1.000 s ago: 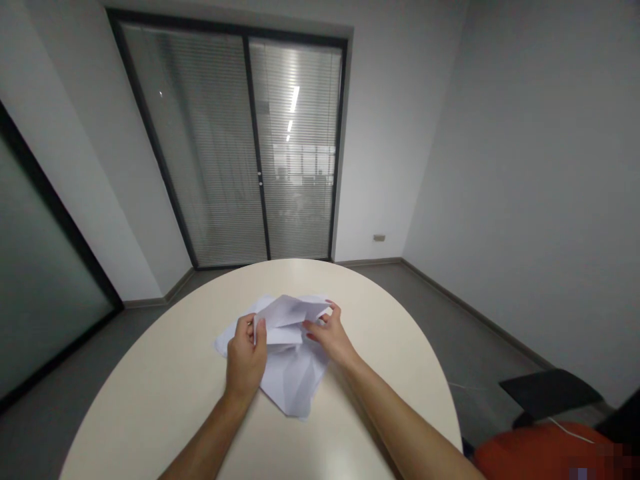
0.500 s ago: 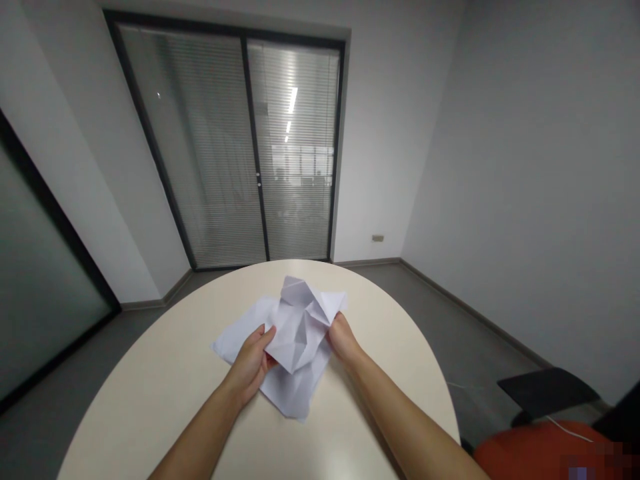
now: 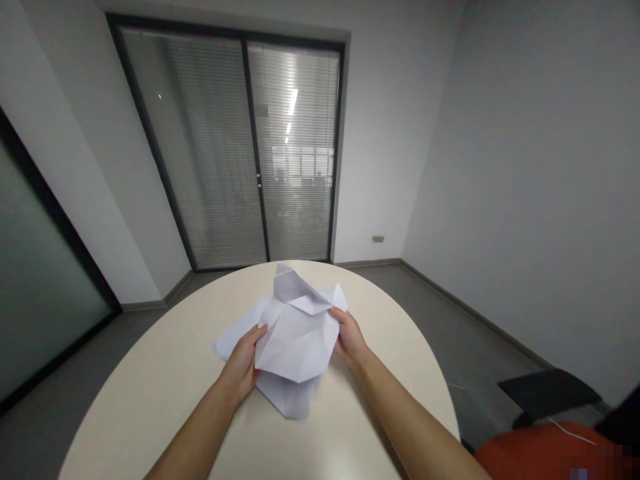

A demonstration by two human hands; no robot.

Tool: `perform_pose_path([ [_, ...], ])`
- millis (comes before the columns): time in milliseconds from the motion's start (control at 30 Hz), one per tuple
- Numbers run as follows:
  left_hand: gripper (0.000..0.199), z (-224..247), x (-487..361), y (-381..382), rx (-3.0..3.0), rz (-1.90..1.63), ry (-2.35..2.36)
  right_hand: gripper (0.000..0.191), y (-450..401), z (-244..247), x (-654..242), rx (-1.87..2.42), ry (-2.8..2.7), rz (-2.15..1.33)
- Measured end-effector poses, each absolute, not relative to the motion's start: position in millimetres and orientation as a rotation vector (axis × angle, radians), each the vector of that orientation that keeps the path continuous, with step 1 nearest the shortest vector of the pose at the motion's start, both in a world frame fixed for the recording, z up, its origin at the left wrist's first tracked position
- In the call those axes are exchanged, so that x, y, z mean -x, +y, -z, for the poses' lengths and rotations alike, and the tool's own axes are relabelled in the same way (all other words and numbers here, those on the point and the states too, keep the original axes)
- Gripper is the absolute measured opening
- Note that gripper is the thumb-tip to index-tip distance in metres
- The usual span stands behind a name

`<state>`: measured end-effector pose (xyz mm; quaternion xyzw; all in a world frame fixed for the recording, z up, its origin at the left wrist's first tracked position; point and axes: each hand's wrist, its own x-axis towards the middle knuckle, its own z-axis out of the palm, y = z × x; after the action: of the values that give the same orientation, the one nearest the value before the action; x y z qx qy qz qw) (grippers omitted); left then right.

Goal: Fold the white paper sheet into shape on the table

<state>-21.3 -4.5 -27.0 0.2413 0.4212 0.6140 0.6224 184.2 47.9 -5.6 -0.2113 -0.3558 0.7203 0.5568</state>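
Note:
A creased white sheet of paper (image 3: 297, 340) is held up between my two hands, its top corner bent over. My left hand (image 3: 243, 363) pinches its left edge, thumb on top and fingers beneath. On the right edge, my right hand (image 3: 350, 335) grips the sheet in the same way. Under it, more white paper (image 3: 287, 398) lies on the round cream table (image 3: 165, 393), sticking out to the left and toward me. The held sheet hides the middle of the lower paper.
An orange chair (image 3: 540, 453) with a black armrest (image 3: 550, 388) stands at the lower right, beside the table. Beyond the table's far edge are glass panels with blinds (image 3: 295, 200) and a pale wall (image 3: 380, 133).
The held sheet is spread wider and flatter. My right hand has moved slightly up and right, my left hand slightly left. The lower paper has stayed put.

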Motion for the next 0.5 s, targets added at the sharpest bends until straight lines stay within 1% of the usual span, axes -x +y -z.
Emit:
perform_pose_path([
  [167, 0.027, 20.1, 20.0, -8.7, -0.557, -1.334, 0.96, 0.047, 41.1, -5.6, -186.2, 0.354, -0.754, -1.76],
  [233, 0.027, 13.7, 15.7, -13.9, -0.631, -1.252, 0.957, 0.045, 39.0, -8.2, -189.2, 0.363, -0.732, -1.846],
  [333, 0.031, 4.8, 6.9, -22.2, -0.721, -1.138, 0.951, 0.037, 38.1, -8.6, -193.9, 0.428, -0.711, -1.985],
  [500, 0.038, -0.3, -3.6, -29.6, -0.788, -1.144, 0.966, 0.039, 36.4, -9.9, -195.9, 0.388, -0.719, -2.011],
])
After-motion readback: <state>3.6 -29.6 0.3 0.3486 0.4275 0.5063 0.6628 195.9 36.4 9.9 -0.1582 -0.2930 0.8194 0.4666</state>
